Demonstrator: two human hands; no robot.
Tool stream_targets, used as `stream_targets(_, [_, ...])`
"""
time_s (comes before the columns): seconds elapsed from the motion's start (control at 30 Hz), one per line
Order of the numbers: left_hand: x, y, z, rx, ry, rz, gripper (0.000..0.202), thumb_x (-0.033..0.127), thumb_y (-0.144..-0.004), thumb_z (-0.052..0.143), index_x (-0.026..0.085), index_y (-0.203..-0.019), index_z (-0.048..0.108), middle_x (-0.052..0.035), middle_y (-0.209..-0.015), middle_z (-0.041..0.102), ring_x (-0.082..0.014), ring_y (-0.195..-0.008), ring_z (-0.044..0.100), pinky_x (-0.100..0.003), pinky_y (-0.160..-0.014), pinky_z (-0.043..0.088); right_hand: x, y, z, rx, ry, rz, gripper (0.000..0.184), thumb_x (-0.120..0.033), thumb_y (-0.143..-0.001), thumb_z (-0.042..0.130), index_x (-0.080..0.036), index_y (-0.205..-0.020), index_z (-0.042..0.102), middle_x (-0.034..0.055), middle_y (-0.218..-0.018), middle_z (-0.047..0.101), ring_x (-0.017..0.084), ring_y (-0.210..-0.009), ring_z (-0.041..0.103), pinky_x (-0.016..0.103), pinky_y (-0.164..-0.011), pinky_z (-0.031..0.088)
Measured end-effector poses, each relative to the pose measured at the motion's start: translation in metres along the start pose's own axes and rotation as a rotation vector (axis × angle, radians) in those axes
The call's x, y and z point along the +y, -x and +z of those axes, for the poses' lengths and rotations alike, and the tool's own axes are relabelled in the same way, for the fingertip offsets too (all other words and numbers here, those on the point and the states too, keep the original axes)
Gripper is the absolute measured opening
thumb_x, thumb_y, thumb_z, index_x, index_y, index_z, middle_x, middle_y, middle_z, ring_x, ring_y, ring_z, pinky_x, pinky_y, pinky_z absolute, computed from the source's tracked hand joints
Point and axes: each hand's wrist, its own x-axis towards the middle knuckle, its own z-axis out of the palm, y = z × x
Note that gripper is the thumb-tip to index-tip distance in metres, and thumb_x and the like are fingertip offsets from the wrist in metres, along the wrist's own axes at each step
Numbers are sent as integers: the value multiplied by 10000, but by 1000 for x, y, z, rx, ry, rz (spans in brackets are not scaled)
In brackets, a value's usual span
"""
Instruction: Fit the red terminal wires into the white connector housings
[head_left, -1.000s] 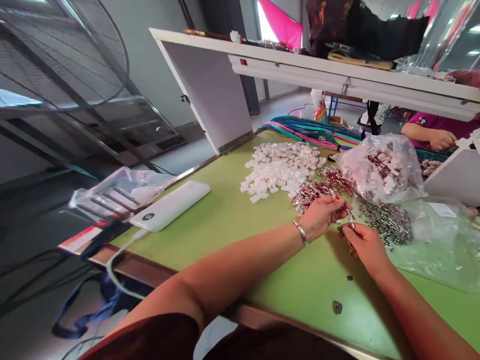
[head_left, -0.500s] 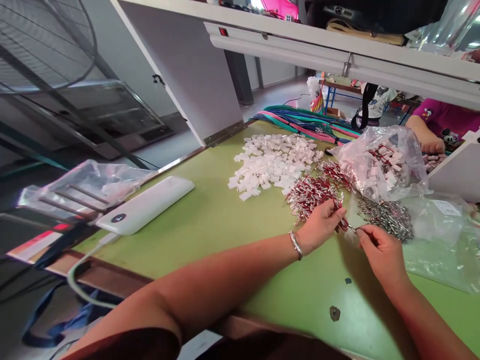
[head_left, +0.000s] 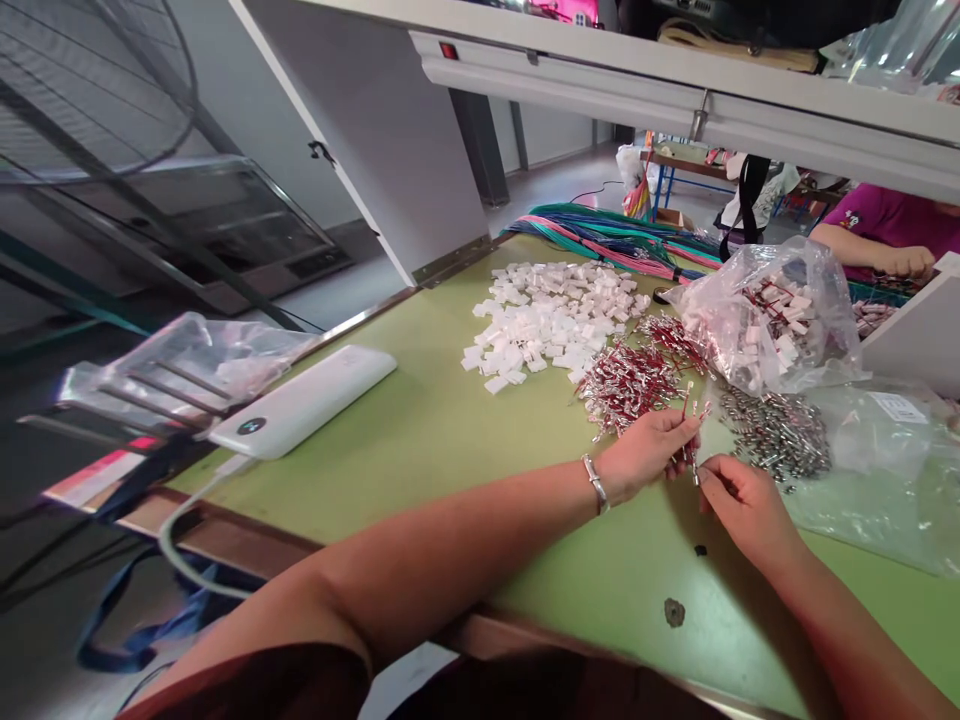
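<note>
My left hand (head_left: 651,452) is closed around a few short red wires (head_left: 685,408) with silvery metal terminals at their ends. Close beside it, my right hand (head_left: 739,500) pinches at a metal terminal (head_left: 696,474) below the left fingers; whether it belongs to one of those wires I cannot tell. Just beyond the left hand lies a heap of red wires with terminals (head_left: 628,385). Right of that is a pile of small dark metal pieces (head_left: 780,432) on a clear plastic bag. White plastic connector housings (head_left: 551,325) are spread farther back.
A clear bag of white housings and red wires (head_left: 776,320) stands at the right. Long coloured wire bundles (head_left: 600,235) lie at the back. A white power bank (head_left: 315,395) with a cable is on the left. Across the table, a person's hand (head_left: 907,262) shows.
My right hand has moved slightly left and closer to my left hand. The wires in my left hand now fan out more above the fingers. The view has shifted a little.
</note>
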Motion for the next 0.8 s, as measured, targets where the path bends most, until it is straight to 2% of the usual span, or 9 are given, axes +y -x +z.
stream_targets(0.17, [4,2,-1,-102,-16,-138,299,395,-942,492,156,-762,491,25,-657,575,-74,-543,567,-237,-595,516,2,1,-1,188,286,-155,229,-298,-822,504,-209,-617,554,14,-596,575,150,-580,494,268,-566,348])
stream_targets(0.23, [4,3,1,-139,-15,-157,306,421,-948,476,160,-788,488,19,-645,583,-86,-531,574,-249,-583,515,2,2,-1,194,327,-181,225,-292,-820,504,-209,-619,558,30,-625,593,165,-623,515,284,-598,353])
stream_targets(0.3, [3,5,3,-178,-31,-151,315,434,-958,451,158,-815,502,14,-605,581,-89,-499,564,-231,-537,489,1,2,1,131,220,-113,217,-304,-810,510,-210,-624,570,30,-627,612,164,-613,528,286,-595,372])
stream_targets(0.4, [0,6,6,-196,7,-140,253,366,-977,427,151,-878,517,11,-584,576,-90,-474,565,-209,-492,455,-1,0,1,27,-68,102,229,-355,-790,530,-213,-613,569,11,-585,608,142,-530,517,273,-531,398])
stream_targets(0.57, [0,7,7,-201,231,-91,96,221,-911,555,132,-933,528,-5,-752,603,-65,-548,599,-221,-584,503,-3,-1,-4,15,-322,383,287,-457,-731,616,-217,-603,526,-49,-482,509,83,-345,373,234,-340,281])
stream_targets(0.67, [1,7,5,-243,264,-76,118,220,-900,575,132,-948,515,-11,-756,607,-76,-568,614,-220,-580,497,-6,0,-7,-23,-508,434,336,-497,-693,678,-214,-612,516,-74,-452,466,61,-330,331,214,-325,260])
stream_targets(0.8, [-1,5,4,-232,244,-49,187,251,-857,650,145,-927,513,14,-719,595,-76,-565,602,-225,-578,503,-9,0,-8,-124,-721,397,436,-557,-622,745,-206,-589,488,-97,-421,397,44,-355,288,197,-349,241])
